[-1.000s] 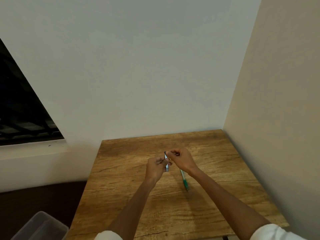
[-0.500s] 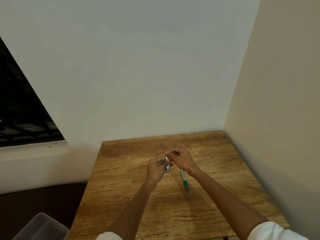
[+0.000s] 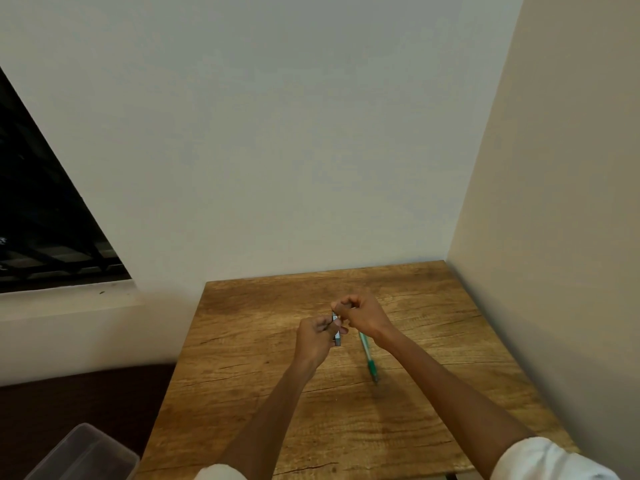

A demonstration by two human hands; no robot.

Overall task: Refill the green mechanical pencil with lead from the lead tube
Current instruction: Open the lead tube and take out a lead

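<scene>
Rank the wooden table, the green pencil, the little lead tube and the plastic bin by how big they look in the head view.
1. wooden table
2. plastic bin, though cut off by the frame
3. green pencil
4. lead tube; both are partly hidden by hands, so unsure

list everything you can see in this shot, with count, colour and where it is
lead tube: 1, grey with a pale label, upright between the two hands above the table's middle
green mechanical pencil: 1, green and clear, under the right wrist; whether it lies on the table or is held cannot be told
table: 1, brown wood grain, in the room's corner
plastic bin: 1, clear, on the floor at lower left
window: 1, dark, in the left wall
walls: 2, off-white ahead, beige on the right
left hand: 1, closed around the tube's lower part
right hand: 1, fingers pinched at the tube's top
sleeves: 2, white, bottom edge
</scene>
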